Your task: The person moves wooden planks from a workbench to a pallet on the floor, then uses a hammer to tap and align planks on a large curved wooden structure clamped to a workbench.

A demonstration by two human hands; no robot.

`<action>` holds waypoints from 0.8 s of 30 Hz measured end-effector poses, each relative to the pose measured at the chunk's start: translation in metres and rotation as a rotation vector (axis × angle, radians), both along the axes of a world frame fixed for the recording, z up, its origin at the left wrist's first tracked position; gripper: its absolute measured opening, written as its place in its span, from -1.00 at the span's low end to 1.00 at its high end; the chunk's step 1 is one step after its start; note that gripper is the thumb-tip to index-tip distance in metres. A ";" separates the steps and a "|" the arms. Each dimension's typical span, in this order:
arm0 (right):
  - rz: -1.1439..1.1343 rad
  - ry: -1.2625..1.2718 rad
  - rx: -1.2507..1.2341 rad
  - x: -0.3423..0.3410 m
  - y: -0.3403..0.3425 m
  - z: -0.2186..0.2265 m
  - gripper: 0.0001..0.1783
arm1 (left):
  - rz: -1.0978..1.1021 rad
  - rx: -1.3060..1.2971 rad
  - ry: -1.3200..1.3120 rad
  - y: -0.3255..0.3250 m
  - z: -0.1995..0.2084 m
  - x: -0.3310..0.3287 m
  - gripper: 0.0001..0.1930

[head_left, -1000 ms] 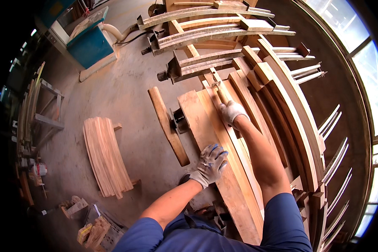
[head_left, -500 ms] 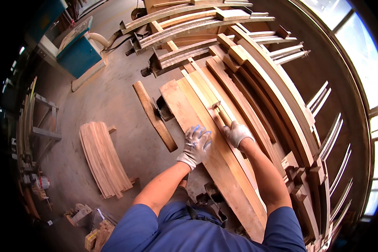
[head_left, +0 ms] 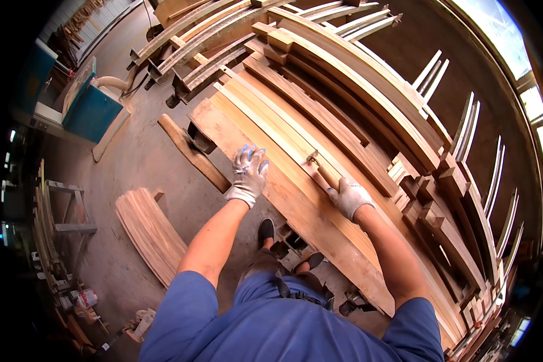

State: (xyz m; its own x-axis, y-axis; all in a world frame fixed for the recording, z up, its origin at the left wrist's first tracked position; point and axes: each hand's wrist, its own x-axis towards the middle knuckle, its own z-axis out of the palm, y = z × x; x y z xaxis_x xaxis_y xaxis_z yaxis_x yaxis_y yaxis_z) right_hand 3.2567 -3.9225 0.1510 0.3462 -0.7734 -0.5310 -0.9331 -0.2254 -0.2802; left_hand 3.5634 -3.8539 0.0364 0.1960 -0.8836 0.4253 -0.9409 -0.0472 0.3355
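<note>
My right hand (head_left: 350, 197), in a pale work glove, is closed round the wooden handle of a hammer (head_left: 327, 173). The hammer's small metal head lies over the light boards (head_left: 289, 172), which are laid side by side lengthwise. My left hand (head_left: 248, 174), gloved in white with blue on the fingertips, rests palm down with fingers apart at the near edge of the nearest board (head_left: 320, 241). Nothing shows in the left hand; the underside of its palm is hidden.
Beyond the boards are stacked darker planks (head_left: 326, 123) and metal rack arms (head_left: 464, 127). A loose timber (head_left: 193, 154) sticks out on the left, near a floor stack of boards (head_left: 151, 229). A blue-green machine (head_left: 90, 108) stands far left. My feet are below the near edge.
The view has shifted, so boards and racks appear further left and my feet now show. The hammer in my right hand has moved rightward along the boards; my left hand stays at the near edge.
</note>
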 end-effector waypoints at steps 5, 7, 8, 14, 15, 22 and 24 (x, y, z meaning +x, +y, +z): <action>-0.029 0.037 0.017 -0.055 0.031 0.003 -0.45 | -0.005 0.002 -0.028 0.001 -0.005 0.000 -0.55; -0.036 0.039 0.013 -0.081 0.046 0.000 -0.47 | -0.009 0.006 -0.046 0.002 -0.006 0.001 -0.55; -0.048 0.047 0.014 -0.095 0.053 -0.002 -0.47 | -0.012 0.007 -0.056 0.001 -0.006 0.001 -0.55; -0.097 0.106 0.053 -0.161 0.087 -0.002 -0.49 | -0.026 0.031 -0.095 0.001 -0.013 0.004 -0.54; -0.102 0.113 0.053 -0.172 0.093 -0.003 -0.49 | -0.022 0.035 -0.089 0.002 -0.013 0.004 -0.54; -0.184 0.145 0.079 -0.234 0.129 0.000 -0.51 | -0.033 0.029 -0.106 -0.003 -0.011 0.001 -0.58; -0.206 0.173 0.102 -0.242 0.136 0.006 -0.51 | -0.016 0.061 -0.083 -0.002 -0.011 0.002 -0.57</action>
State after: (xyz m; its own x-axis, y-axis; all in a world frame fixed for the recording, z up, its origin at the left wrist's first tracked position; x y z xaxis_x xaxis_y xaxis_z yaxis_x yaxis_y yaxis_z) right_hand 3.0147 -3.7862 0.1565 0.0853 -0.7577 -0.6470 -0.9922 -0.0052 -0.1247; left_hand 3.5652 -3.8556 0.0256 0.1479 -0.9109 0.3852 -0.9662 -0.0500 0.2529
